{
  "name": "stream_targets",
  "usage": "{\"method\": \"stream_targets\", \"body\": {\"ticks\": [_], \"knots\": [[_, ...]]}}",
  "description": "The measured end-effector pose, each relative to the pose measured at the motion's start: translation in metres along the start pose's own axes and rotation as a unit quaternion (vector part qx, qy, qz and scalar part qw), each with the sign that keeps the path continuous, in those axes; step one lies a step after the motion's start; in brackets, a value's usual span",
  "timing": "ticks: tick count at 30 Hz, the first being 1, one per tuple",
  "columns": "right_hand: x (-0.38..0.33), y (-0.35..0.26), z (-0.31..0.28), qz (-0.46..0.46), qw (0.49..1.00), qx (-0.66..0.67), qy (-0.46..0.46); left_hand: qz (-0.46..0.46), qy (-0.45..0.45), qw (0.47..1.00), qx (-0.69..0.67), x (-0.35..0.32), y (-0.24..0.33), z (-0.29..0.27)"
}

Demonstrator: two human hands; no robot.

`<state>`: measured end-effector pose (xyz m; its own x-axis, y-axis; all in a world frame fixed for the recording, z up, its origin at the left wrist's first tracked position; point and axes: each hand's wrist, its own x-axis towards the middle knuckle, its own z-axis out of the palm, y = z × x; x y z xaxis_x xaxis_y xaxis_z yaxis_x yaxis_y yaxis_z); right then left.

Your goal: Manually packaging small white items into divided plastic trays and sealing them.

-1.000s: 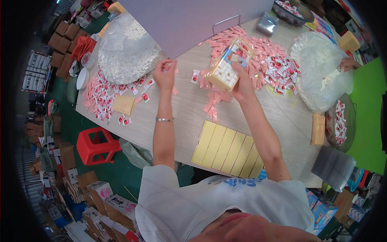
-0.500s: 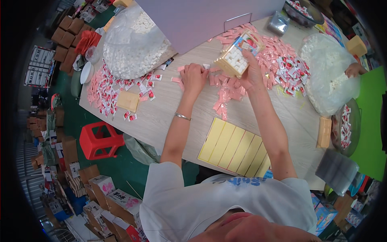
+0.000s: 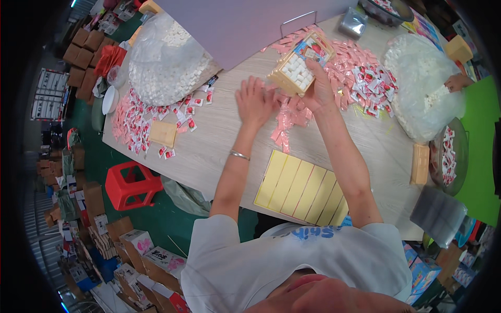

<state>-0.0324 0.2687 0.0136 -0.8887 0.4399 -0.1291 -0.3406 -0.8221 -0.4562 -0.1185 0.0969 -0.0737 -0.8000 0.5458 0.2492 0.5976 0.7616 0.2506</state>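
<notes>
My right hand [image 3: 320, 88] grips a cream-yellow box [image 3: 284, 81] with a clear front, tilted above the table. White cubes show in one end, and a colourful strawberry-printed label covers the other. My left hand [image 3: 255, 104] lies palm down on the tabletop with its fingers spread, holding nothing that I can see. Its fingertips are beside the near edge of a heap of pink packets [image 3: 292, 112], part of which the box and right hand hide. A smaller pile of white and red strawberry sachets [image 3: 373, 88] lies to the right of my right hand.
A yellow sheet with ruled columns [image 3: 300, 188] lies at the near edge. Bags of white cubes stand left [image 3: 167, 68] and right [image 3: 417, 78]. A grey-purple panel [image 3: 261, 26] blocks the far side. Another person's hand [image 3: 458, 82] touches the right bag. A red stool [image 3: 133, 185] stands left.
My left hand has opened out and moved slightly right; the pink packets that lay beside and under it no longer show there. My right hand still holds the box, tilted a little differently.
</notes>
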Motion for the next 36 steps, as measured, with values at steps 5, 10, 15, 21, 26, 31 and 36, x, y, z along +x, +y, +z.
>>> {"method": "stream_targets", "body": {"ticks": [5,10,15,21,26,31,36], "knots": [[0.004,-0.015,0.016,-0.012,1.0,-0.005,-0.002,0.042,-0.047,0.967,-0.248,0.004,0.069,0.004],[-0.008,-0.057,0.012,-0.008,0.995,-0.096,0.016,0.251,-0.205,0.939,-0.117,-0.022,0.037,-0.073],[0.04,0.011,0.02,0.101,0.992,-0.072,0.032,0.263,-0.195,0.943,-0.061,-0.02,0.039,-0.034],[0.072,0.07,0.023,0.116,0.971,-0.17,0.123,0.256,-0.17,0.95,0.053,0.005,0.124,-0.029],[0.08,0.095,0.026,0.055,0.911,-0.355,0.205,0.277,-0.013,0.957,-0.083,-0.023,0.128,-0.011],[0.081,0.098,0.033,0.114,0.754,-0.558,0.329,0.286,-0.046,0.934,-0.211,-0.07,0.111,-0.024],[0.062,0.042,0.014,0.071,0.689,-0.713,0.108,0.29,-0.14,0.94,-0.109,-0.16,0.093,-0.043]]}}
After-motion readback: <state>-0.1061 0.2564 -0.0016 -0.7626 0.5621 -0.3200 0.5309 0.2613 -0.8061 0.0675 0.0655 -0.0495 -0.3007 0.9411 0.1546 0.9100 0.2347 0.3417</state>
